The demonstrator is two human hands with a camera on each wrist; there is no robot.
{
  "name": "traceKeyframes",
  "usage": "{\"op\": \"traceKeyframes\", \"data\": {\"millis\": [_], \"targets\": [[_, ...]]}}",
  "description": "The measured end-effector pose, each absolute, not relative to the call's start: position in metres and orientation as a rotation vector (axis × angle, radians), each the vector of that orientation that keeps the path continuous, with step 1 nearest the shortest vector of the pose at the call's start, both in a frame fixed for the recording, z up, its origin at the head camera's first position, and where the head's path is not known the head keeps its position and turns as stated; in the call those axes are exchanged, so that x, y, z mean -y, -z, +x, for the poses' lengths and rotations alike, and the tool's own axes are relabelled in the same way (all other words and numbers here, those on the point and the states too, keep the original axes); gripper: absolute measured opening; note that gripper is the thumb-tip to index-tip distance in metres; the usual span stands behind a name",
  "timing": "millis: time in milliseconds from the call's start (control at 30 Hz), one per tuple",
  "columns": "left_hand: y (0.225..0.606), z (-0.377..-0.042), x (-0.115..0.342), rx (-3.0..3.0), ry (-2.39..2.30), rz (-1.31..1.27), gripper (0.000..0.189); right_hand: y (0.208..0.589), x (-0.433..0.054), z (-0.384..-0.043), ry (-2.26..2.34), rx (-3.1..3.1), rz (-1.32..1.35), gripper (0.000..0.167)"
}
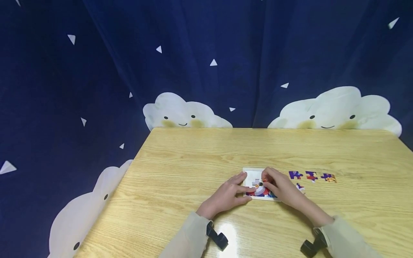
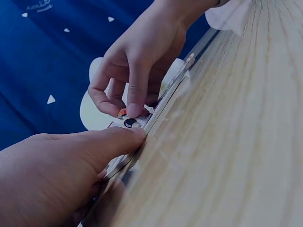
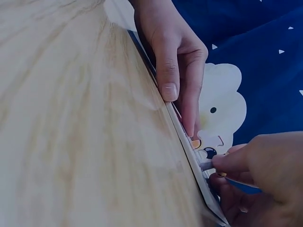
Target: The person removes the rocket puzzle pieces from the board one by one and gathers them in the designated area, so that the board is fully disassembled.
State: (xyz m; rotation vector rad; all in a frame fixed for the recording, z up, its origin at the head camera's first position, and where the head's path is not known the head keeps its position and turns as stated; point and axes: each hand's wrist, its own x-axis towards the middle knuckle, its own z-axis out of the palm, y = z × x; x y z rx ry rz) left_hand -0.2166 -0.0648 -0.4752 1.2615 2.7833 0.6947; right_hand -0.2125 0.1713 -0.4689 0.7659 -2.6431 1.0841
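Note:
A small white-framed jigsaw puzzle tray (image 1: 253,168) lies on the wooden table, its lower part filled with colourful picture pieces. My left hand (image 1: 227,194) rests on the tray's left side, fingers extended, with the index finger reaching over the picture. In the right wrist view, that hand's thumb (image 3: 168,85) lies along the near edge. Over the tray, the thumb and fingers of my right hand (image 1: 283,187) pinch a puzzle piece (image 2: 131,122) bearing a black eye. This piece sits close over the board, partly hidden by the fingertips.
To the right of the tray lie several loose puzzle pieces (image 1: 311,176), one of them (image 1: 300,187) close beside my right hand. The wooden table (image 1: 180,161) stretches around the tray. Behind it hangs a dark blue curtain (image 1: 193,28) with white triangles and smiling clouds.

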Motion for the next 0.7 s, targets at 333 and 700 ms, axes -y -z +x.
{"op": "traceKeyframes", "data": {"millis": [333,700], "targets": [[0.4742,-0.2158,0.0637,-2.780,-0.673,1.255,0.037,0.4707,-0.1724,-0.2136,-1.167,2.702,0.646,0.017],[0.4719,-0.2133,0.0619,-2.835,-0.502,1.395,0.036,0.4705,-0.1715,-0.2136,-1.128,2.658,0.688,0.018]]}}
